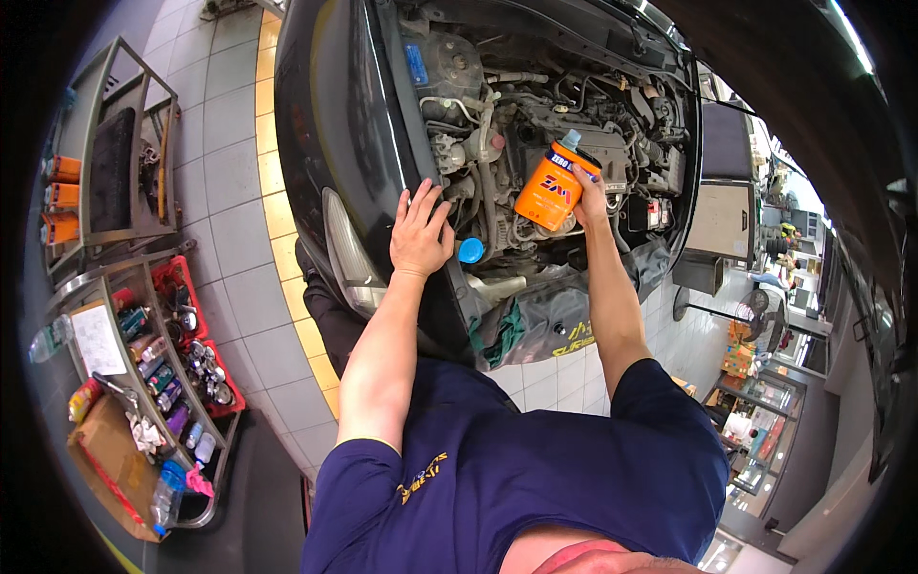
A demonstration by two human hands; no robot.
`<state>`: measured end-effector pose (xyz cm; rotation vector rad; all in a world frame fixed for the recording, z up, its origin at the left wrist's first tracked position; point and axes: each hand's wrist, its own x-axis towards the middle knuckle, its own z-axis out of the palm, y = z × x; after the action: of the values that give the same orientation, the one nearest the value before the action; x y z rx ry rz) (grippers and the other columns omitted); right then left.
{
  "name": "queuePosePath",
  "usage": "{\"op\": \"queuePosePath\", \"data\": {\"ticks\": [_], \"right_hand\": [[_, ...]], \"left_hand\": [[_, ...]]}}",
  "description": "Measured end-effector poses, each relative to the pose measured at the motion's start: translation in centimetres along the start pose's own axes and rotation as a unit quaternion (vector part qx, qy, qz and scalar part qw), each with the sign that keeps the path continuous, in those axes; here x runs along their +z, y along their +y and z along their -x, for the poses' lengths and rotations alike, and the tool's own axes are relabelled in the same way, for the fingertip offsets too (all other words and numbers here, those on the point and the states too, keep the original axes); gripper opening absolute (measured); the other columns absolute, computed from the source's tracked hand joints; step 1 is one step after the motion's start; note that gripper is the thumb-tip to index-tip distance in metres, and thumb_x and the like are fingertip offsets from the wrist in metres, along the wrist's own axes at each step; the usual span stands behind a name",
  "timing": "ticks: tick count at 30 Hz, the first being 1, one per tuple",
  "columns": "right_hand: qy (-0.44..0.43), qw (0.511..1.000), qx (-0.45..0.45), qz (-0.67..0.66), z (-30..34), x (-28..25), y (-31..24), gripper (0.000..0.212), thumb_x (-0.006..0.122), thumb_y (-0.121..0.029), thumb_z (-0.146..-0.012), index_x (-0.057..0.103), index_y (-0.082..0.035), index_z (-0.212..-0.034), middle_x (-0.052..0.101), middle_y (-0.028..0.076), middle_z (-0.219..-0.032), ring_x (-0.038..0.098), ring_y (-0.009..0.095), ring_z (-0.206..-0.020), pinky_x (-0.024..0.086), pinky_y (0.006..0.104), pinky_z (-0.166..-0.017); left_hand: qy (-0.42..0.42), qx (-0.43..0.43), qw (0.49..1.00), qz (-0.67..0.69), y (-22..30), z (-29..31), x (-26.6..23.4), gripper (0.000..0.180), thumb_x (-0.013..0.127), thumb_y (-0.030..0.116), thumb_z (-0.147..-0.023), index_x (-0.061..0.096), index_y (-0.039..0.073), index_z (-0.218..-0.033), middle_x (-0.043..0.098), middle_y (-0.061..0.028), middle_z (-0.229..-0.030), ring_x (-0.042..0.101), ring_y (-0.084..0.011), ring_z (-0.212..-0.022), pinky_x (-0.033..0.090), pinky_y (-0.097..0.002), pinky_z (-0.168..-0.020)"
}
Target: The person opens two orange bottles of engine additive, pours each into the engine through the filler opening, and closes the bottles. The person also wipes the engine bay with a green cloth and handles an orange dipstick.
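Note:
My left hand [421,232] lies flat with fingers apart on the black front fender [356,124], just above the headlight [346,244]. In my right hand [589,197] is an orange can [550,191] with a dark blue band and a pale blue spout [571,140]. My fingers wrap its right side, and some are hidden behind it. The can is held over the open engine bay, its spout toward the engine [588,148]. Close to my left hand sits a round blue cap [470,251] at the front of the bay.
A dark cover [574,306] hangs over the car's front edge, with a green cloth [509,330] on it. At left stands a metal cart [143,287] with bottles, cans and red trays. Several orange cans [62,198] stand behind it. A fan [762,311] is at right.

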<state>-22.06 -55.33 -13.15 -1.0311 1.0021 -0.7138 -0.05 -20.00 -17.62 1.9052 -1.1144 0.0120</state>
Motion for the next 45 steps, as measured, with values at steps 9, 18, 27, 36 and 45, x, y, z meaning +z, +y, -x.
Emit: {"op": "queuePosePath", "data": {"ticks": [9, 18, 27, 36, 45], "right_hand": [[-0.014, 0.998, 0.049, 0.026, -3.8, -1.1, 1.2, 0.036, 0.092, -0.014, -0.100, 0.071, 0.001, -0.126, 0.082, 0.013, -0.114, 0.084, 0.027, -0.099, 0.071, 0.0442, -0.087], [-0.011, 0.994, 0.098, 0.039, -5.5, -1.6, 2.2, 0.040, 0.093, -0.017, -0.099, 0.070, -0.001, -0.128, 0.082, 0.012, -0.114, 0.084, 0.026, -0.098, 0.070, 0.0433, -0.086], [-0.009, 0.991, 0.127, 0.042, -5.9, -2.1, 2.7, 0.043, 0.094, -0.019, -0.098, 0.070, -0.002, -0.130, 0.082, 0.011, -0.116, 0.083, 0.026, -0.100, 0.069, 0.0445, -0.087], [0.014, 0.988, 0.146, 0.047, -6.6, -2.5, 3.3, 0.047, 0.096, -0.022, -0.096, 0.071, -0.001, -0.130, 0.082, 0.011, -0.116, 0.083, 0.025, -0.100, 0.069, 0.0438, -0.087], [-0.001, 0.987, 0.155, 0.048, -6.5, -2.2, 2.8, 0.046, 0.096, -0.023, -0.096, 0.071, -0.002, -0.130, 0.083, 0.011, -0.115, 0.083, 0.025, -0.098, 0.070, 0.0429, -0.085]], "left_hand": [[-0.010, -0.006, 1.000, -0.006, 0.0, -0.1, -0.1, 0.036, 0.073, 0.013, -0.087, 0.080, 0.010, -0.122, 0.070, -0.0110, -0.153, 0.055, -0.0312, -0.160, 0.036, -0.0563, -0.136], [-0.015, -0.004, 1.000, -0.010, 0.0, -0.1, 0.0, 0.037, 0.073, 0.012, -0.086, 0.080, 0.010, -0.122, 0.070, -0.0107, -0.153, 0.055, -0.0306, -0.160, 0.035, -0.0563, -0.136], [-0.023, -0.008, 1.000, -0.011, 0.1, 0.0, -0.2, 0.040, 0.072, 0.012, -0.085, 0.079, 0.011, -0.125, 0.069, -0.0103, -0.155, 0.054, -0.0303, -0.161, 0.034, -0.0564, -0.137], [-0.031, -0.009, 0.999, -0.017, 0.0, 0.0, -0.2, 0.042, 0.071, 0.014, -0.085, 0.079, 0.011, -0.126, 0.068, -0.0093, -0.156, 0.052, -0.0292, -0.162, 0.033, -0.0557, -0.138], [-0.031, -0.009, 0.999, -0.018, 0.0, 0.0, -0.1, 0.042, 0.071, 0.013, -0.085, 0.079, 0.011, -0.126, 0.068, -0.0092, -0.157, 0.053, -0.0290, -0.162, 0.033, -0.0554, -0.138]]}}
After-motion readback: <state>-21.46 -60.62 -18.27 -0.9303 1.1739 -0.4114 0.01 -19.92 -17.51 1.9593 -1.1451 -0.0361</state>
